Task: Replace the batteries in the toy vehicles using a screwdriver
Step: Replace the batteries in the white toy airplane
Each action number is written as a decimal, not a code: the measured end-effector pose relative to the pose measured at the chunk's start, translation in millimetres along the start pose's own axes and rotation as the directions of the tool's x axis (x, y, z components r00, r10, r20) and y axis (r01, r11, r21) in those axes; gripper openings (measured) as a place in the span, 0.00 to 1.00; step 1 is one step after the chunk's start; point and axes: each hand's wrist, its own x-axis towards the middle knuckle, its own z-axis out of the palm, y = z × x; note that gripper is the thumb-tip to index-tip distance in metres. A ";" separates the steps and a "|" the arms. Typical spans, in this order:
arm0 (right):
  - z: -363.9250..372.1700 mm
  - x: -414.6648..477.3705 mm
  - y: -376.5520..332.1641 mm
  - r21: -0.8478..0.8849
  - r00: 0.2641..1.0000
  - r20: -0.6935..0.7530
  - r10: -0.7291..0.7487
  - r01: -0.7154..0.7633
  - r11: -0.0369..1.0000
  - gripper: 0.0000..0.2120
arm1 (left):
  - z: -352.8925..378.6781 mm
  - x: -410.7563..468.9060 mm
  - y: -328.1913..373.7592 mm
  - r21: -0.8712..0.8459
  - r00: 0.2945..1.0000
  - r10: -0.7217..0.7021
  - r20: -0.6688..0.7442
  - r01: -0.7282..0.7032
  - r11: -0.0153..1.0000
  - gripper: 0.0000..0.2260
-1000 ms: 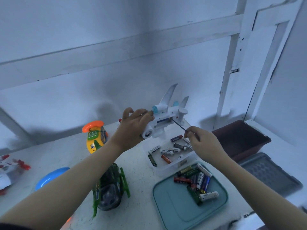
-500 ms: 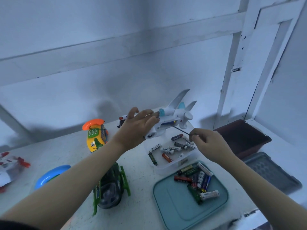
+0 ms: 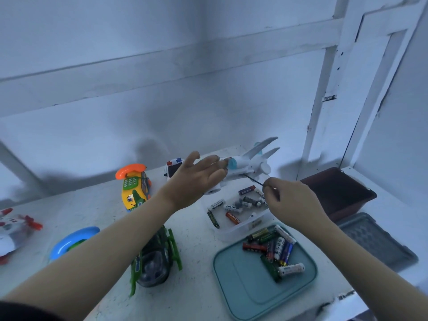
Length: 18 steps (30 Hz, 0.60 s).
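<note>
fingertips [image 3: 271, 186] of the right hand [image 3: 295, 203] are pinched together on the back end of a thin dark screwdriver [image 3: 254, 180]. from the head view, the only one i have, its shaft runs up and to the left from those fingertips, and its tip meets the underside of the white toy airplane [image 3: 245, 165] toward the tail end. i cannot tell whether the tip sits in a screw head; it is too small to make out.

the left hand [image 3: 196, 181] holds the plane off the table by its front half. its fingers lie over the top of the fuselage, bent only slightly, with one finger lifted clear and the thumb hidden beneath. the plane's long axis runs from low left, inside that hand, to high right, where the tail fins stick up, so the shaft meets the body crosswise, not along it. the plane hangs just above the far edge of a clear tub [image 3: 231, 235] of loose batteries [image 3: 218, 205]. nearer me, a teal lid [image 3: 243, 293] bears a second pile of batteries [image 3: 275, 249].

my judgement: this is work on the battery cover screw, though i cannot say whether loosening or tightening. the right hand is nearer that screw. the coming move depends on the shaft standing square to the belly while the left hand steadies the body. a slipped tip would skid toward the left fingers.
</note>
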 end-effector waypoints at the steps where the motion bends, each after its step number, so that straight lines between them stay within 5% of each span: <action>1: 0.2 -0.5 -0.3 0.006 1.000 0.009 0.008 -0.008 1.000 0.11 | 2.0 -0.4 -0.3 0.002 1.000 -0.005 -0.008 0.005 1.000 0.13; 6: -1.6 -2.2 0.3 0.179 0.999 0.033 0.038 -0.043 0.983 0.10 | 3.3 2.3 -1.2 -0.065 0.980 -0.163 -0.116 0.156 0.986 0.06; 18: -15.5 8.9 -32.1 0.497 0.992 -0.056 -0.110 0.124 0.859 0.07 | -16.6 20.8 -14.8 -0.311 0.811 -0.542 -0.220 0.469 0.827 0.20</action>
